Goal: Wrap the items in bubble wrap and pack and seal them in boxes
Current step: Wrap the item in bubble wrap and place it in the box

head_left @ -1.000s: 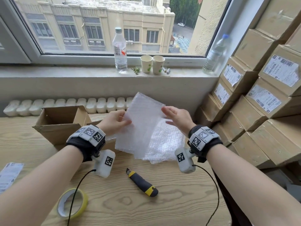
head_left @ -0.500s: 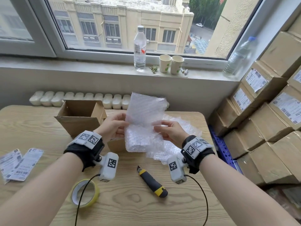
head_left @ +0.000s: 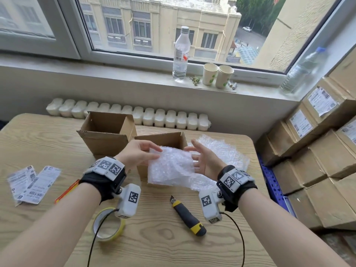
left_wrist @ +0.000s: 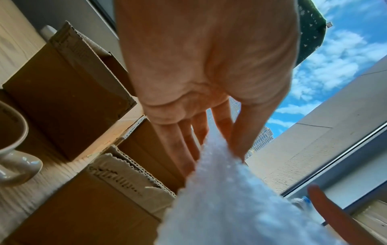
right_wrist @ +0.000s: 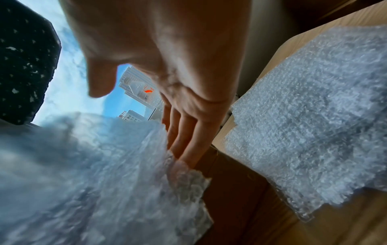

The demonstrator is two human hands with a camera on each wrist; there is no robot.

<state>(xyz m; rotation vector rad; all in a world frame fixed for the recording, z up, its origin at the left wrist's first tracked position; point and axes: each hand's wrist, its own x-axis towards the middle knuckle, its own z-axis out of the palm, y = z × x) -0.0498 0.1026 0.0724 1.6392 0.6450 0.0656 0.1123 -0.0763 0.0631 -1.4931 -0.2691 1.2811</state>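
Holding the bubble wrap sheet between them, your two hands are apart, one at each side of it. Your left hand pinches the left upper edge with thumb and fingers; in the left wrist view the fingers are almost straight and lie along the sheet. Your right hand is wide open, palm turned to the left, fingers spread and straight — the fingertips touch the right edge of the sheet without closing on it.

The sheet hangs crumpled in front of the nearer cardboard box, just beyond your hands. Its long axis I cannot tell, because it is folded.

A second pile of bubble wrap lies flat on the table to the right of your right hand. Two open boxes stand beyond your hands, the farther box to the left. Below your wrists lie one utility knife and one tape roll. Left of your left hand are two paper labels — and one mug shows only in the left wrist view.
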